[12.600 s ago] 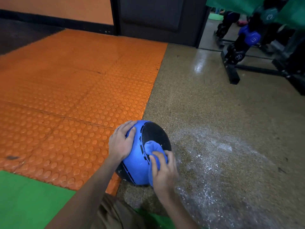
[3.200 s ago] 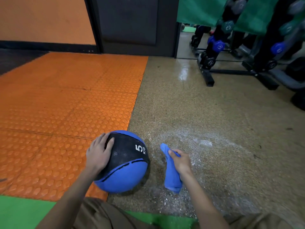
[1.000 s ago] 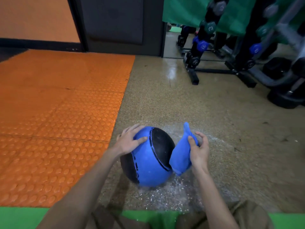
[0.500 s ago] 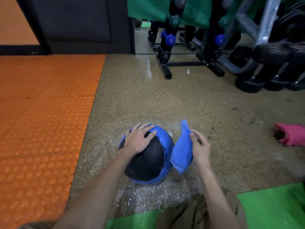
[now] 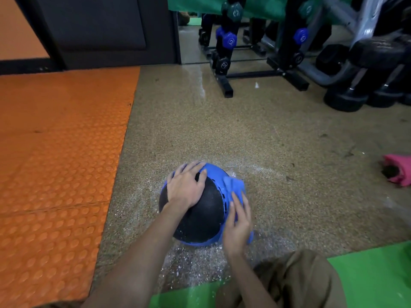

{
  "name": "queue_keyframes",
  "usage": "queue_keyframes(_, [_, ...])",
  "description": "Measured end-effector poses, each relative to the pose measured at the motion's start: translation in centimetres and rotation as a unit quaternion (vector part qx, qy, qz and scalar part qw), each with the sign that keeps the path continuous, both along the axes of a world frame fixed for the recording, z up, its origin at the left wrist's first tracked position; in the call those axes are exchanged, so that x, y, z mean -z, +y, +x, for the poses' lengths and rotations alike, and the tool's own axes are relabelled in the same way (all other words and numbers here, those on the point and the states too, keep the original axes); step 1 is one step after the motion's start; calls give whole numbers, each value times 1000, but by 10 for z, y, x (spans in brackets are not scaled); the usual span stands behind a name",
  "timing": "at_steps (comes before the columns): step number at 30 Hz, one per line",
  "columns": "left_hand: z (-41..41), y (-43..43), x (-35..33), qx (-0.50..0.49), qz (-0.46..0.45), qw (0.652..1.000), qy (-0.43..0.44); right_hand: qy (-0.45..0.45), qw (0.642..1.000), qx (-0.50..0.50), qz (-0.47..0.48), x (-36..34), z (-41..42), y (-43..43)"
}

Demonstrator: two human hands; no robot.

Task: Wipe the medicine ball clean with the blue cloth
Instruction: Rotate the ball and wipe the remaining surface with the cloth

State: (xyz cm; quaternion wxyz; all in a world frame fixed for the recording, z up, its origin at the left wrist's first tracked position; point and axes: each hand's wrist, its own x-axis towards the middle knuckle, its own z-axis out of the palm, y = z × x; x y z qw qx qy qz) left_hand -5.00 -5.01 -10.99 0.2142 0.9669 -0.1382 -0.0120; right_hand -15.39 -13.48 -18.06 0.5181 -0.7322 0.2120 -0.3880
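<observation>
Presently, on the speckled floor (image 5: 222, 130):

- Dumbbell rack (image 5: 225, 86), black, far side; blue dumbbells (image 5: 229, 41) and darker ones sit on its tiers. Larger black dumbbells (image 5: 347, 101) stand on the floor to its right.
- Medicine ball (image 5: 200, 218), black and blue, on the floor just in front of the person, on a wet, glistening patch (image 5: 195, 261).
- Left hand (image 5: 185, 187): fingers spread and nearly straight, palm resting on top of the ball, holding nothing.
- Right hand (image 5: 236, 227): motion-blurred, fingers mostly extended, pressing the blue cloth (image 5: 233, 185) flat against the ball's right side. Cloth shows above and below the hand.
- Orange studded mat (image 5: 55, 152), left of the ball.
- Green mat (image 5: 373, 274), near edge.
- Pink cloth (image 5: 398, 172), crumpled, well apart at right.
</observation>
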Motion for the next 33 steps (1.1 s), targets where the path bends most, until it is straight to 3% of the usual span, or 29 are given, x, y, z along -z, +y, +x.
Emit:
queue_keyframes(3, [-5, 4, 2, -6, 12, 1000, -27, 39, 973, -137, -181, -36, 55, -24])
queue_keyframes(5, [-7, 7, 3, -22, 5, 999, -30, 111, 958, -178, -195, -51, 83, -31])
queue_keyframes(7, [-7, 10, 4, -44, -22, 999, -23, 127, 964, -133, -190, -50, 81, -27])
queue_keyframes(10, [-2, 15, 7, -53, -64, 996, -14, 72, 978, -40, -193, -21, 25, -1])
queue_keyframes(14, [4, 25, 12, -40, -85, 996, -9, 36, 979, -25, -197, 32, -42, 34])
queue_keyframes(19, [-5, 38, 20, -48, -113, 991, -44, 50, 969, -54, -237, -24, 27, 8])
queue_keyframes(21, [-7, 43, 23, -77, -128, 988, -47, 114, 965, -146, -187, -42, 67, -14])
queue_keyframes(23, [-10, 47, 24, -107, -138, 984, -42, 172, 959, -214, -65, -39, 98, -35])
queue_keyframes(25, [-13, 49, 23, -122, -144, 981, -41, 242, 942, -224, 69, -32, 115, -51])
queue_keyframes(27, [-16, 51, 22, -126, -153, 979, -36, 296, 925, -205, 124, -29, 118, -56])
queue_keyframes(30, [-16, 56, 23, -132, -170, 976, -29, 281, 953, -113, -8, -42, 94, -34])
queue_keyframes(33, [-5, 63, 23, -131, -204, 970, -18, 136, 979, -36, -146, -42, 40, 14])
